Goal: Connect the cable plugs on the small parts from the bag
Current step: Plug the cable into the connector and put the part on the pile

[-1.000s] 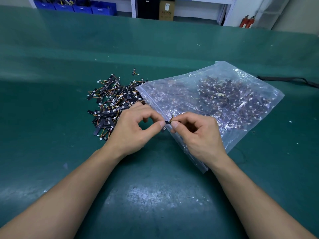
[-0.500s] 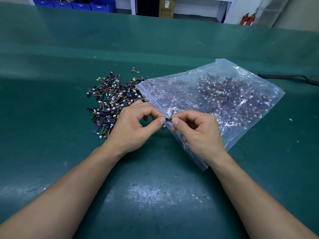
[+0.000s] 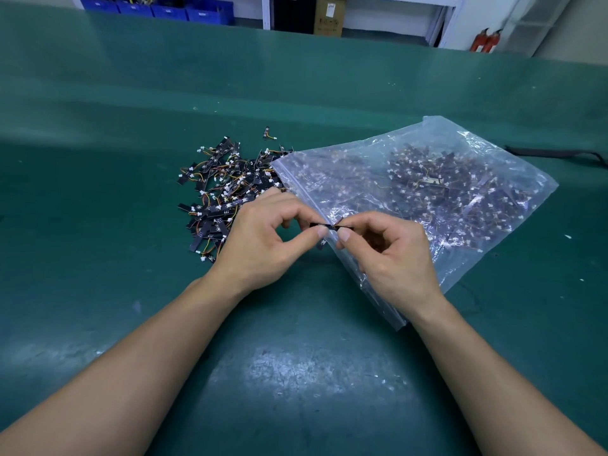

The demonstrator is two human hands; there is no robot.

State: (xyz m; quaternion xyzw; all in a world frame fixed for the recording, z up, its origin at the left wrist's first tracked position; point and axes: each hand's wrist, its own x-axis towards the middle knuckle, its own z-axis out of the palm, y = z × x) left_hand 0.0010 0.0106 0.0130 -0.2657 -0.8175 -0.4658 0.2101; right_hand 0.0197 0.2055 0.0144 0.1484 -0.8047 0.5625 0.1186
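A small black part (image 3: pixel 330 226) with a short wire is held between both hands above the green table (image 3: pixel 296 373). My left hand (image 3: pixel 266 240) pinches its left end between thumb and forefinger. My right hand (image 3: pixel 391 251) pinches its right end the same way, over the near edge of the clear plastic bag (image 3: pixel 427 189), which lies flat and holds many more such parts. A pile of loose black parts (image 3: pixel 223 195) with white plugs and orange wires lies left of the bag, behind my left hand.
One stray part (image 3: pixel 268 133) lies beyond the pile. A black strap (image 3: pixel 559 153) rests at the right edge of the table. Blue bins (image 3: pixel 171 8), a cardboard box (image 3: pixel 329 16) and red extinguishers (image 3: pixel 485 39) stand beyond the far edge.
Both hands stay together on the small part, which now shows stretched level between the fingertips. The view has shifted slightly.
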